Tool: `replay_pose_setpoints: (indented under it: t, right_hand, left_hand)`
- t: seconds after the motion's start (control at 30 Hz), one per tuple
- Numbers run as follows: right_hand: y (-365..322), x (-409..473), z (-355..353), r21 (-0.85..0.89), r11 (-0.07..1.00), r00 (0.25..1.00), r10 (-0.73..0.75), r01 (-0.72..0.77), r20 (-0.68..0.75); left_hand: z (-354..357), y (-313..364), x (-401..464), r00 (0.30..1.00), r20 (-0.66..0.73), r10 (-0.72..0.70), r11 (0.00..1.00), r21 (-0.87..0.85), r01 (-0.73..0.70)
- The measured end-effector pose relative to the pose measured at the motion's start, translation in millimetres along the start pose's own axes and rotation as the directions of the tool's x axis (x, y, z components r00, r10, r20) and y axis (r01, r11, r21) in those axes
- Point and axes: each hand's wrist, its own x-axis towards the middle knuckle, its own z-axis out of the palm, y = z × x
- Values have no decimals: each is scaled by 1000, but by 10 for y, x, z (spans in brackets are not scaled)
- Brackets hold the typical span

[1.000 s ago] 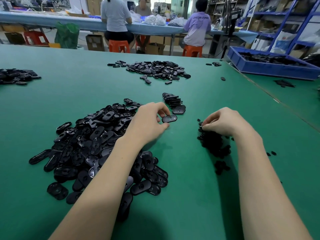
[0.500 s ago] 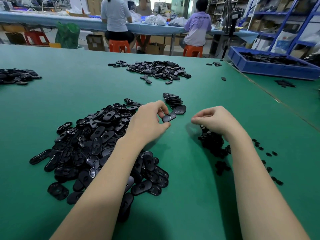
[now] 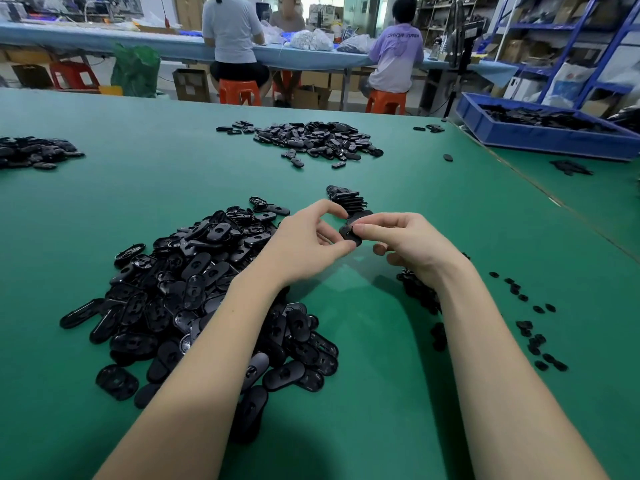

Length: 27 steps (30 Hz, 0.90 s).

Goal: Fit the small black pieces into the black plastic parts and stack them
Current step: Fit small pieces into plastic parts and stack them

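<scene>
Both hands meet above the green matted surface (image 3: 381,341), near its middle. The left hand (image 3: 304,244) grips 1 oval black plastic part (image 3: 349,235) by its edges, thumb below and fingers curled over the top. The right hand (image 3: 405,244) is pinched at the part's face with thumb and forefinger; whether a small black piece sits between those fingertips cannot be told, as the contact point is too dark and small to resolve. To the left of the hands lies the large loose heap of oval black plastic parts (image 3: 194,292). Under and behind the right wrist lies the smaller heap of small black pieces (image 3: 420,292), with strays scattered further right. Just beyond the hands stands the leaning stack of finished black parts (image 3: 348,199). Judgement: the step in hand is the fitting of 1 piece into the held part. The next move calls for firm seating of the piece in its recess, then transfer of the part to the far stack, laid square so the leaning stack does not slide.
</scene>
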Motion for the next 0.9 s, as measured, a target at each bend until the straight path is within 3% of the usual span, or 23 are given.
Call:
replay_pose_setpoints:
  t: [0.17,0.37,0.6,0.9]
  right_hand:
    - [12,-22,-29,17,1000,999,-13,12,48]
    - [25,1,-8,66,998,997,17,-22,76]
    - [24,12,-18,40,998,997,42,-45,66]
    - [53,29,12,-161,981,995,100,-103,-30]
  left_hand:
    - [-60,-15,-1,997,79,-11,1000,-29,13]
    - [-57,-42,-13,997,-48,65,996,71,-62]
    - [-64,-51,-18,997,4,78,997,-14,-78]
    - [12,-174,15,997,66,38,969,242,-53]
